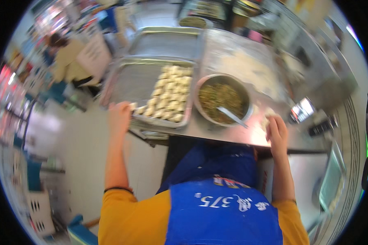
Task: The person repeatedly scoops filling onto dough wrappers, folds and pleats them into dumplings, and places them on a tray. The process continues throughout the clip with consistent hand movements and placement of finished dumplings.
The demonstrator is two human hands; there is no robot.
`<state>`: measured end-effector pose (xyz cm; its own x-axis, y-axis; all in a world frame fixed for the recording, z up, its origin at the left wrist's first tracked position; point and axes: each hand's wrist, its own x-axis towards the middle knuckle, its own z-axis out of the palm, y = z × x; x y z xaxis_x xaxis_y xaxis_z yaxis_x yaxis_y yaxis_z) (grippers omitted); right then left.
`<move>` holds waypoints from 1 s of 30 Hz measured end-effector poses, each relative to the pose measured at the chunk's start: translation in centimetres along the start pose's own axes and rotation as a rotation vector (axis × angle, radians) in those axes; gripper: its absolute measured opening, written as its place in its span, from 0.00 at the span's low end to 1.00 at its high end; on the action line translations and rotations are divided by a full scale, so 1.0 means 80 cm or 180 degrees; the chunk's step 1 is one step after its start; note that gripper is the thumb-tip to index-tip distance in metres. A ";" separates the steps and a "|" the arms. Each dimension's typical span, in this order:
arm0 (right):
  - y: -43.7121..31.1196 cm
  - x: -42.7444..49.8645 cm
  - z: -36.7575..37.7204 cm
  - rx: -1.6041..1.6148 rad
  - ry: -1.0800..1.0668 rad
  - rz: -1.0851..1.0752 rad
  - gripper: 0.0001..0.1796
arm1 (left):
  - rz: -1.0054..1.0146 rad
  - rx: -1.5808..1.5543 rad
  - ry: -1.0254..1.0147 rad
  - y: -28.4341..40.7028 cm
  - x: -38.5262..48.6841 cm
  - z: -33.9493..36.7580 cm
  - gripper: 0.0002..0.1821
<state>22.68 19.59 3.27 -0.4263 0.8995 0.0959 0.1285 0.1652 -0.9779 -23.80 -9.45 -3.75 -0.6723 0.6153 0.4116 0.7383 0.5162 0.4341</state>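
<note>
At the near left corner of a metal tray (pixel 132 81), my left hand (pixel 119 113) has its fingers closed on a small filled dumpling (pixel 133 106). Rows of pale dumplings (pixel 168 95) cover the tray's right part, the nearest ones beside that hand. On the steel tabletop, my right hand (pixel 277 130) touches pale dough pieces (pixel 269 113), probably wrappers; blur hides whether its fingers grip one. Between tray and right hand stands a metal bowl (pixel 200 105) of chopped green-brown filling (pixel 220 96). A light-coloured spoon or spatula (pixel 232 116) rests in it, its handle over the near rim.
A second metal tray (pixel 168 44) lies behind the first. Flour (pixel 248 69) dusts a plastic-covered area beyond the bowl. A labelled jar (pixel 303 110) and a dark container (pixel 322 126) are at the right. The table's front edge (pixel 214 139) runs before my apron.
</note>
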 end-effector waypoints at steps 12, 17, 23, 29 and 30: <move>0.127 0.121 -0.053 -0.2336 -0.0015 -0.0580 0.12 | 0.0225 -0.0531 -0.0315 0.138 -0.038 -0.033 0.13; 0.164 0.163 -0.001 -0.2824 -0.0870 -0.1180 0.16 | 0.1805 -0.1616 -0.2111 0.228 -0.070 -0.025 0.14; 0.153 0.161 -0.036 -0.2089 -0.0806 -0.0652 0.17 | 0.1605 -0.2053 -0.2968 0.257 -0.110 0.006 0.13; 0.119 0.118 -0.154 -0.3766 -0.0101 0.0888 0.17 | 0.1379 -0.2258 -0.3325 0.273 -0.125 0.040 0.12; 0.122 0.103 -0.159 -0.3916 -0.0171 0.1220 0.18 | 0.1410 -0.2309 -0.3384 0.281 -0.124 0.048 0.12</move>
<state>31.81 33.78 -3.08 -0.2106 0.9595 -0.1871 0.9739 0.1894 -0.1250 -0.36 -1.67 -1.13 0.2215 0.9742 -0.0426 0.4632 -0.0666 0.8838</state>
